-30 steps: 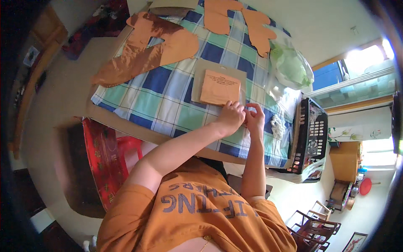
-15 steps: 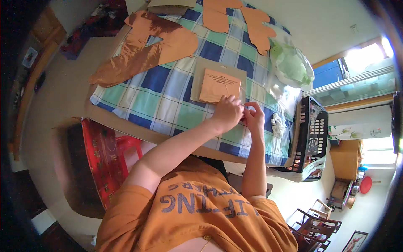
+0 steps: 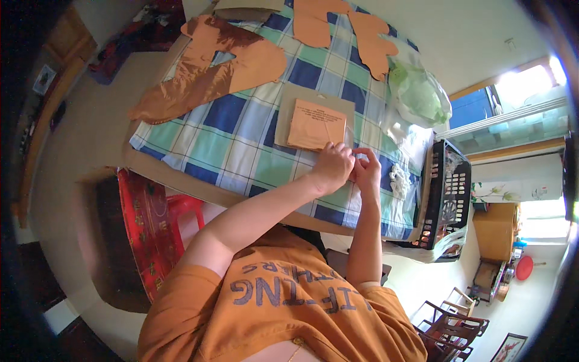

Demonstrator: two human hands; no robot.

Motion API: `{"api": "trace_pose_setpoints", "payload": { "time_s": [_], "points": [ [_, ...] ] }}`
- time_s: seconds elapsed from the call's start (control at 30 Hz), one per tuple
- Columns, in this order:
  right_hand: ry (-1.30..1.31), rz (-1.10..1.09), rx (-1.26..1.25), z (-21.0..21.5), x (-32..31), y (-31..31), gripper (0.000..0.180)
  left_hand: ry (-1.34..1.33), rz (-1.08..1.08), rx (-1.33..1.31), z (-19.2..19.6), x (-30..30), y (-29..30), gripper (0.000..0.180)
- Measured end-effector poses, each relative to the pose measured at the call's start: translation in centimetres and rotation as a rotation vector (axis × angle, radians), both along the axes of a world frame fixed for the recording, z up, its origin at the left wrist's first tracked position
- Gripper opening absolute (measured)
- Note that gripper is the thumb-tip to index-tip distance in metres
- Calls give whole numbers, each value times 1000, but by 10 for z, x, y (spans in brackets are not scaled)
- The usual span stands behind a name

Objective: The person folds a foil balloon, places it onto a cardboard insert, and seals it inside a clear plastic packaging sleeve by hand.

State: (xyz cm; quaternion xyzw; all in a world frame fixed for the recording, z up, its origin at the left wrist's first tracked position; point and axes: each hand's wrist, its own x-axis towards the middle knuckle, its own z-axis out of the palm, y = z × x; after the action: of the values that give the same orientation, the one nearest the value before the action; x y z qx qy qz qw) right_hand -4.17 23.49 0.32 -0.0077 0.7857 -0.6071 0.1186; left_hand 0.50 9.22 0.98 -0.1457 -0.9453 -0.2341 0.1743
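Observation:
My left hand (image 3: 333,169) and my right hand (image 3: 367,169) meet fingertip to fingertip just above the tablecloth. Both are closed in a pinch, and whatever lies between the fingers is too small to make out. Directly beyond them is a folded rose-gold foil balloon (image 3: 317,125) with dark print, resting on a grey-beige card (image 3: 341,104). The left hand is beside the balloon's near edge. Farther left, a flat, unfolded rose-gold foil balloon (image 3: 256,65) with a small hole is spread out. Two more flat foil balloons, one left (image 3: 312,29) and one right (image 3: 370,42), lie at the far edge.
The checked tablecloth (image 3: 241,136) covers the table. Toward the right are a pale green plastic bag (image 3: 420,95), a crumpled white bundle (image 3: 398,181) and a black plastic crate (image 3: 447,196). Cardboard (image 3: 247,7) lies at the far edge; a red stool (image 3: 187,220) stands near left.
Both hands have shifted very slightly right and stay pinched together. A thin pale strand seen between the fingers earlier is hard to see now. The balloons have not moved on the table.

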Motion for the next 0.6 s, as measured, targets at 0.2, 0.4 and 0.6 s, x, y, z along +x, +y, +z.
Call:
{"api": "trace_pose_setpoints", "payload": {
  "time_s": [0.2,0.4,0.6],
  "points": [
    [-21,9,30,9,1,-6,18,9,15,12,0,-6,-6,13],
    [-11,-1,38,10,3,-4,20,30,-3,-57,0,-7,1,16],
    [-27,-13,-39,9,6,-6,20,0,-8,-138,0,-4,5,13]
  ]
}}
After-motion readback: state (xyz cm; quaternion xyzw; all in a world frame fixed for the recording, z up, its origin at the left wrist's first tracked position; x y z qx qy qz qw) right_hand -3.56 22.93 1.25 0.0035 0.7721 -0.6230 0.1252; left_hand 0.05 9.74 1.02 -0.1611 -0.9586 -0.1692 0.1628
